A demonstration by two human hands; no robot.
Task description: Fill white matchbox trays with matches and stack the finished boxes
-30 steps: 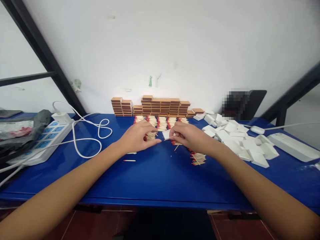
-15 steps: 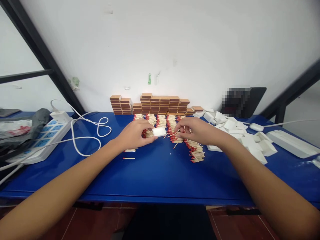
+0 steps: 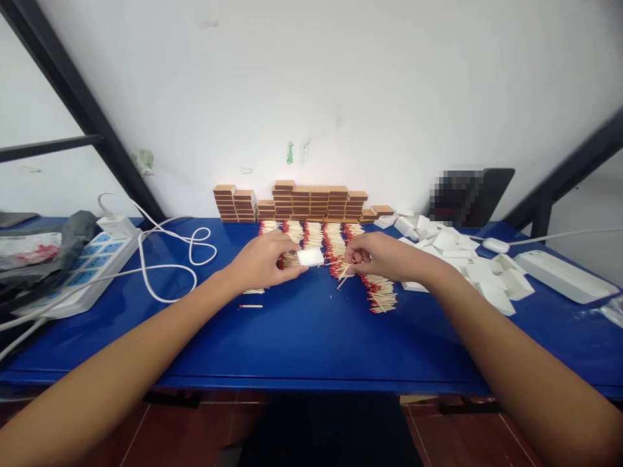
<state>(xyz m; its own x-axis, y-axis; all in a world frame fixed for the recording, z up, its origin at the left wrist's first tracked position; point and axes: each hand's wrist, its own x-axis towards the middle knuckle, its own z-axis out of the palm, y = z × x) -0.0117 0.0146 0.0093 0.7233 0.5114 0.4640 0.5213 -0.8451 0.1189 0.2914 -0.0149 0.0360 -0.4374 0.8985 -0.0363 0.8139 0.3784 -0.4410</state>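
Observation:
Between the thumb and fingers of my left hand (image 3: 270,261) is a small white matchbox tray (image 3: 310,257), held above the table. To its right, my right hand (image 3: 377,256) is closed in a pinch at the front of the match rows, with matchsticks (image 3: 343,275) at its fingertips. How many it grips is hard to tell. Red-headed matches (image 3: 335,239) lie in several rows running back from the hands; my hands cover parts of them. One single match (image 3: 252,306) lies apart at the front left.
Brown matchboxes (image 3: 311,202) stand stacked along the wall. A heap of white trays (image 3: 479,272) lies on the right, beside a long white block (image 3: 567,277) and a dark tablet-like object (image 3: 499,194). On the left are a power strip (image 3: 100,266) and looping white cables (image 3: 142,259).
My right hand has shifted slightly, and its fingertips now meet the matchsticks at the front of the rows. The left hand keeps the white tray in nearly the same place.

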